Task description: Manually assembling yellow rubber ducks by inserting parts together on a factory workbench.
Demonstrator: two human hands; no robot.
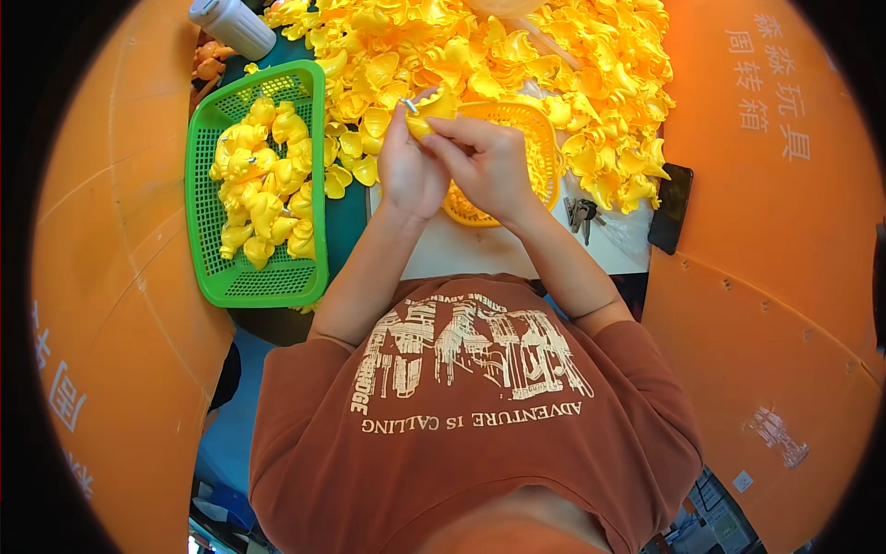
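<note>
My left hand [413,175] is closed round a yellow plastic toy part [437,103], a curved shell. A short silvery metal pin [410,107] shows at the part's left end, by my left fingertips. From the right, my right hand [494,168] pinches the same part between thumb and fingers, which hide some of it. Just beneath and beyond my right hand stands a yellow basket [559,162] with small yellow pieces in it. Beyond both hands spreads a large heap of loose yellow shells [600,92].
A green basket [318,203] at the left holds several yellow toy pieces [263,203]. Behind it are a white tumbler [235,30] and an orange toy [210,60]. Keys [581,217] and a dark phone [671,210] lie at the right. Orange panels [757,231] flank both sides.
</note>
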